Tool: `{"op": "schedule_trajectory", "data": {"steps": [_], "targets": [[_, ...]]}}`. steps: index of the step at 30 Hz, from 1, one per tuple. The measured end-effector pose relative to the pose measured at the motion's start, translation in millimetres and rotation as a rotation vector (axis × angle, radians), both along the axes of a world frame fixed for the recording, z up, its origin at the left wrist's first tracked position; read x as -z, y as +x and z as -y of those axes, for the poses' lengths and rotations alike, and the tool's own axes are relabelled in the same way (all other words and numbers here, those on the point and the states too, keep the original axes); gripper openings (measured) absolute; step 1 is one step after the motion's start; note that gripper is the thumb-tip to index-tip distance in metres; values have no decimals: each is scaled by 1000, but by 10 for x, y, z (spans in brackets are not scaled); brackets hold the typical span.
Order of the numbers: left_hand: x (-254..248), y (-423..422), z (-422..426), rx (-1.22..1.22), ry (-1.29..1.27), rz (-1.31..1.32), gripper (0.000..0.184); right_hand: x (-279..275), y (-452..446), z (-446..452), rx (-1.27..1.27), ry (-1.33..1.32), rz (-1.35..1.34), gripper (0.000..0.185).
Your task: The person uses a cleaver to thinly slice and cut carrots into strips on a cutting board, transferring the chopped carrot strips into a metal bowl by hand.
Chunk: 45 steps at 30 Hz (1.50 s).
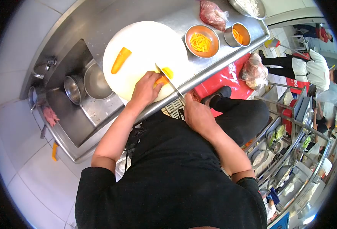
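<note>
An orange carrot piece is lying on the near right part of a round white board, with the left hand grasping it. The right hand is gripping a knife, its blade crossing beside cut slices. A longer carrot piece is lying farther left. To the right, a bowl of orange strips is standing on the steel desk.

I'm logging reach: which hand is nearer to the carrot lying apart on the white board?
Left. The left hand is over the white board, near the carrot, on another orange piece; the right hand is farther off, past the board's edge, holding the knife.
</note>
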<state>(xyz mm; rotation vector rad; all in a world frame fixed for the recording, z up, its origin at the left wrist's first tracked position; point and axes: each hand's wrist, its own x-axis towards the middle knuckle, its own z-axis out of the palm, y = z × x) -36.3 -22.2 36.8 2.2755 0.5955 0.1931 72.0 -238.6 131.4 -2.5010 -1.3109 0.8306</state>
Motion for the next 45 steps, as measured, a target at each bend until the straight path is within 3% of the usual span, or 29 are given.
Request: {"op": "schedule_trajectory", "data": {"steps": [11,19,28,34,36,39,45], "targets": [[14,0,-19,17,1,46,33,355,4,-89,-31,-51,22,16],[89,-42,15,8,53,89,33,48,-31,-28,9,50,-30,16],[63,-55,-6,33,-20,100,33,216,-103,-76,30,-102,-43,24],[5,-101,3,8,-35,58,34,214,5,-108,-65,-56,99,22],[56,-130,-7,12,-9,83,34,153,-32,-52,-18,78,25,21],[96,-122,-3,26,21,100,34,38,-61,-27,-25,56,25,12],[87,-121,-7,23,15,100,34,41,-93,-6,-20,15,-10,10]]}}
